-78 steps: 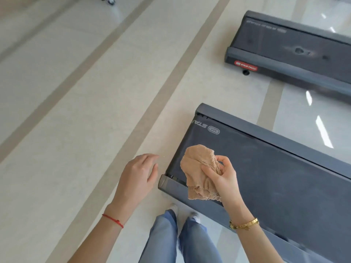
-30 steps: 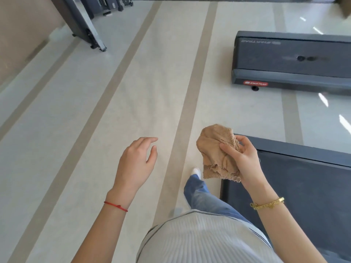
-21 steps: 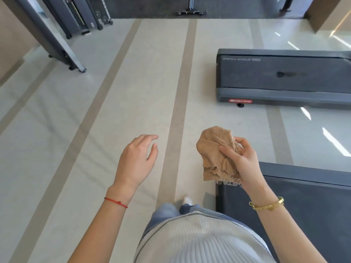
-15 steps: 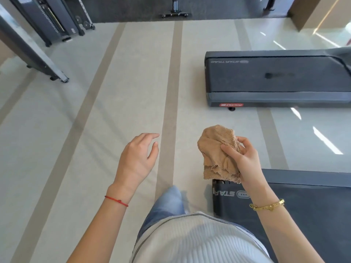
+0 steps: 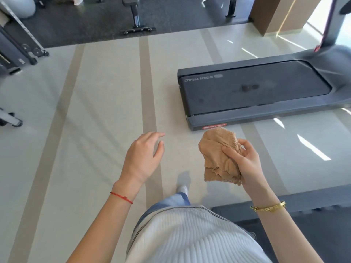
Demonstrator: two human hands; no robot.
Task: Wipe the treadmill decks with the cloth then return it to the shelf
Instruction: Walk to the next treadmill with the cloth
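Observation:
My right hand [image 5: 244, 161] grips a crumpled tan cloth [image 5: 218, 155], held in the air above the pale floor. My left hand [image 5: 142, 156] hovers empty, fingers relaxed and spread, to the left of the cloth. A dark treadmill deck [image 5: 254, 88] with smudges on its belt lies ahead on the right, a short way beyond the cloth. The corner of a second treadmill deck [image 5: 307, 215] shows at the lower right, under my right forearm. No shelf is in view.
Pale floor with tan stripes [image 5: 150, 95] stretches ahead. Dark gym machines [image 5: 17, 50] stand at the far left, a bench frame [image 5: 137, 21] on dark flooring at the top. A brown pillar [image 5: 275, 14] and the treadmill's upright [image 5: 330, 21] rise at the top right.
The view has swung away from the near treadmill, which dropped to the lower right corner. The far treadmill now lies closer ahead. Both hands keep their pose, cloth still held.

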